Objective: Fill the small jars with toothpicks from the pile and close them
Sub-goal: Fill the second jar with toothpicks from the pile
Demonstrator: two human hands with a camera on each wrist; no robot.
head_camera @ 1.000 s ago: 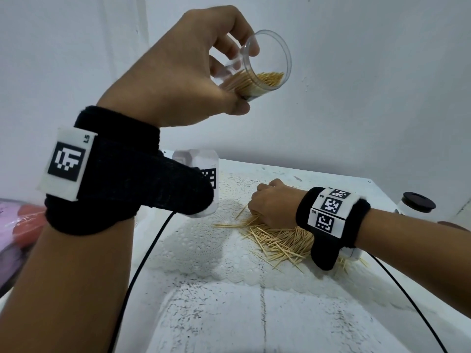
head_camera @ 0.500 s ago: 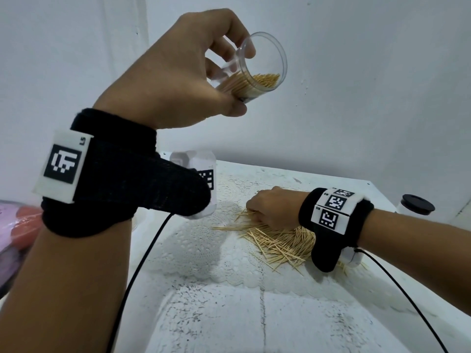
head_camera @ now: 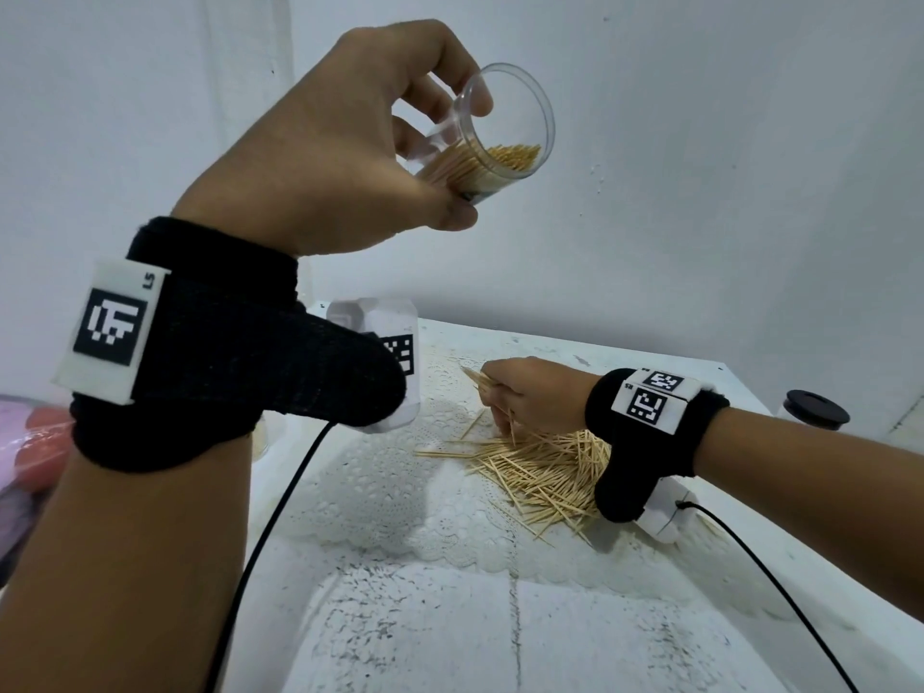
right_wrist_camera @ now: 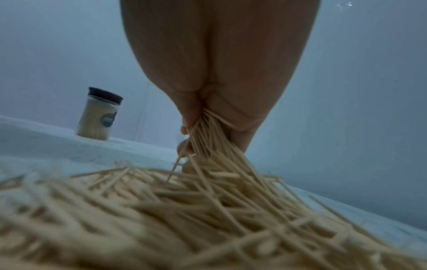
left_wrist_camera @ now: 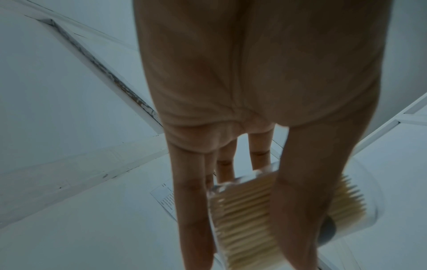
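Since 1 s ago: R hand (head_camera: 530,397) has lifted a little off the pile w/ a bunch of toothpicks (head_camera: 487,392) clenched in its fingers, tips poking out upper left of the fist; L hand (head_camera: 345,157) barely moved.

L hand, upper centre of head view, grips 1 clear open jar (head_camera: 505,127) between thumb and fingers, held tilted, mouth facing right, no lid on. Jar approx half full of toothpicks lying along its lower wall.

Loose pile (head_camera: 545,467), too many to count, lies on white lace mat (head_camera: 400,492), centre right of frame, just under R hand. R wrist view: bunch (right_wrist_camera: 208,131) fans down from fist toward the pile (right_wrist_camera: 161,210).

Jars seen: 3. One in L hand; 1 w/ black lid (head_camera: 816,409) at right edge of table (head_camera: 625,642); 1 filled, capped jar (right_wrist_camera: 99,114) upright mid left in R wrist view.

2 black wrist bands, each w/ white marker tags.
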